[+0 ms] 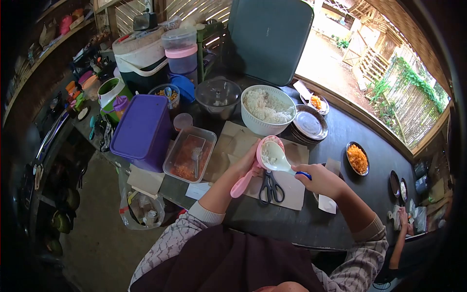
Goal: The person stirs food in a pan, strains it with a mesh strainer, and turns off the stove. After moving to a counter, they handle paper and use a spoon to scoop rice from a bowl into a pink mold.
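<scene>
My left hand (pixel 244 163) grips a small pink cup-shaped scoop (pixel 266 147) with a long pink handle, tilted and filled with white rice. My right hand (pixel 322 179) holds a white rice spoon (pixel 277 158) with a blue handle tip, its bowl pressed against the rice in the pink scoop. Both hover over sheets of brown paper (pixel 233 146) on the dark table. Black scissors (pixel 271 187) lie on the paper just below the scoop. A large white bowl of rice (pixel 266 109) stands right behind.
A clear tub of reddish food with a spoon (pixel 189 155) sits left, beside a purple lidded box (pixel 141 131). Stacked metal plates (pixel 310 125) and a small dish of orange food (pixel 357 158) lie right. Another person's hand (pixel 401 219) shows at far right. Containers crowd the back.
</scene>
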